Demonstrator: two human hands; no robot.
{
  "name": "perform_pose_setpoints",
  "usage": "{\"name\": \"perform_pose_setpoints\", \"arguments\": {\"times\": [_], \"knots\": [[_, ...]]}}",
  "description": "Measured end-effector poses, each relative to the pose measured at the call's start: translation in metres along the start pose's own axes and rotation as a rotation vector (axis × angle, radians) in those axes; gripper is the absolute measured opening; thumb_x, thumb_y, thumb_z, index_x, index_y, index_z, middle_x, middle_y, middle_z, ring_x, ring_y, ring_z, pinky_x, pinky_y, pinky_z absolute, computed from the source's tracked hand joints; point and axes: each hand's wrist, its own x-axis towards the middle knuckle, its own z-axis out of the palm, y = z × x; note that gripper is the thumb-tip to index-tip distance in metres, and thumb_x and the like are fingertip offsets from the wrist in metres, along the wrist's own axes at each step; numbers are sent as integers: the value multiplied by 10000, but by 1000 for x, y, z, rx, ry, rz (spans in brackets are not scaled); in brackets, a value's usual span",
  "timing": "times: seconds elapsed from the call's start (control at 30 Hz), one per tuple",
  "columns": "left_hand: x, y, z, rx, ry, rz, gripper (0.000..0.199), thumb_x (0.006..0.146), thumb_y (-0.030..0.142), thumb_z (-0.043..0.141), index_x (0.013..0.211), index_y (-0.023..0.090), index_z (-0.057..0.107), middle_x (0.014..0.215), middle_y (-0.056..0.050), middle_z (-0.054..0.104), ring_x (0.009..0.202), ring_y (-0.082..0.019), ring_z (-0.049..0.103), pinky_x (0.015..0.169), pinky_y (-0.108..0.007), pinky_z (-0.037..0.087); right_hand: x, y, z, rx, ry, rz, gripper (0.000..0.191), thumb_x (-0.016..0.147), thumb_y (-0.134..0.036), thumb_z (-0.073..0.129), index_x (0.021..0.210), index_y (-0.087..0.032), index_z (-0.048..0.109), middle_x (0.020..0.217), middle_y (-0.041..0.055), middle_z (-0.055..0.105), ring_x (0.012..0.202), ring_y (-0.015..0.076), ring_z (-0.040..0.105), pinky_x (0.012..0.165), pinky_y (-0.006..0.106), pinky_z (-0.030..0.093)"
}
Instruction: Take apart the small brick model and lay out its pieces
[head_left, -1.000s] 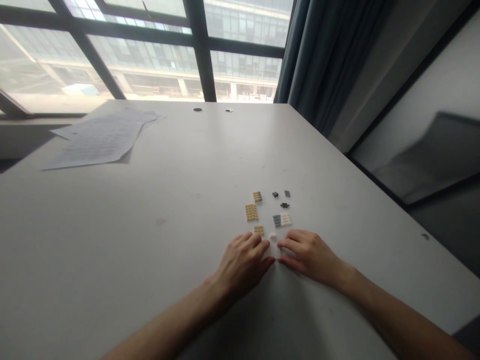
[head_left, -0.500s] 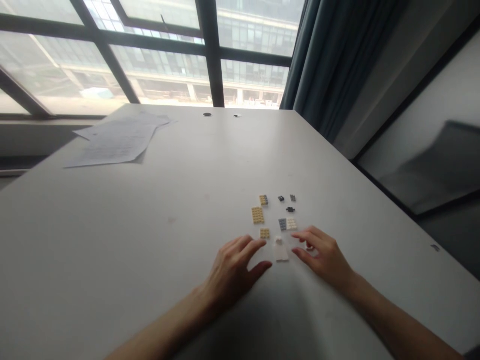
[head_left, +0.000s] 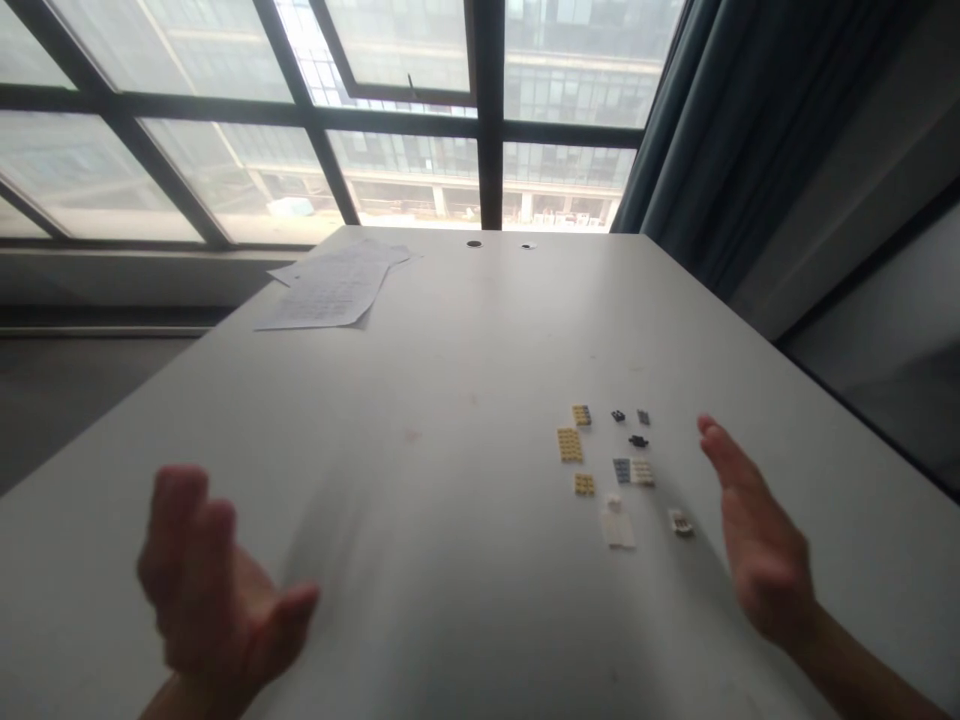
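My left hand (head_left: 221, 585) is raised above the table at the lower left, fingers up and thumb apart, holding nothing. At the right, my right hand (head_left: 761, 540) is also open and empty, palm turned inward. Between them, nearer the right hand, lie small toy bricks: a large tan brick (head_left: 569, 444), a small tan brick (head_left: 584, 484), a tan-and-grey brick (head_left: 581, 414), a blue-grey brick (head_left: 622, 470) beside a white brick (head_left: 642, 472), and several dark pieces (head_left: 638, 441). A flat white piece (head_left: 619, 528) lies in front. Closest to my right hand is a small white piece with dark marks (head_left: 681, 523).
The white table (head_left: 450, 480) spreads out below. Printed papers (head_left: 330, 290) lie at its far left. Two cable holes (head_left: 474, 244) sit near the back edge. A window stands behind, with a dark blue curtain (head_left: 697, 150) at the right.
Both hands have moved away from the bricks and apart, the left far to the left, the right outward. The small white piece by the right hand is now uncovered. The view has shifted left.
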Motion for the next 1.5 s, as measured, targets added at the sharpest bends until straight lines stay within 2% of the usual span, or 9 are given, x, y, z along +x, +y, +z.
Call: {"name": "perform_pose_setpoints", "arguments": {"times": [0.13,0.23,0.37,0.67,0.87,0.97,1.13,1.37,1.5], "knots": [[-18,19,18,194,-293,602,1015,650,789,559,1466,456,57,1545,24,254,1428,-382,118,1132,-652,158,-13,-38,43,-259,-765,-424,986,767,-708,538,1513,-190,154,1515,119,307,1404,343,251,1172,527,123],[-12,42,23,288,-760,628,993,747,731,517,1504,293,46,1552,-79,218,1416,-337,215,1154,-552,174,-18,-42,70,-199,-1075,-392,974,821,-673,495,1514,-127,82,1538,150,207,1422,307,209,1185,481,104],[-6,52,14,298,-907,584,973,791,709,472,1501,247,-7,1557,-97,156,1424,-316,193,1163,-542,126,-17,-38,80,-130,-1199,-264,982,816,-667,507,1512,-120,84,1549,158,131,1432,309,157,1191,469,71],[-12,47,10,243,-793,652,968,758,696,537,1504,240,122,1510,-116,317,1369,-325,337,1134,-529,248,-23,-40,81,-151,-1045,-304,876,823,-610,549,1478,-105,258,1506,179,312,1377,327,318,1163,487,184],[-15,35,15,-132,-128,576,234,891,136,504,1098,212,581,909,-64,695,884,-176,653,768,-278,538,-34,-32,81,-93,-350,-249,115,897,-219,514,837,-192,608,791,46,654,778,173,601,749,318,480],[-10,42,27,-96,-205,669,184,872,136,528,1028,195,608,932,-80,689,946,-201,636,833,-327,518,-37,-23,68,-425,-146,-306,168,855,-266,594,999,-182,616,1022,118,631,958,254,569,849,423,439],[35,76,79,88,-367,834,374,863,275,583,1232,234,540,1292,-100,579,1286,-274,443,1043,-455,390,-45,-1,46,-885,-310,-161,873,770,-685,551,1394,-96,390,1459,245,336,1354,446,241,1045,635,218],[111,144,191,163,-572,710,809,825,589,546,1479,238,225,1556,-122,207,1422,-336,192,1131,-525,232,-25,45,45,-1011,-295,124,1007,740,-768,483,1475,-117,259,1556,220,129,1417,434,65,1067,656,162],[121,151,213,172,-657,741,701,887,590,429,1458,209,288,1520,-115,311,1417,-322,219,1141,-521,210,17,76,40,-923,-453,174,1053,694,-793,514,1493,-168,231,1556,205,151,1420,410,118,1083,601,209]]}}
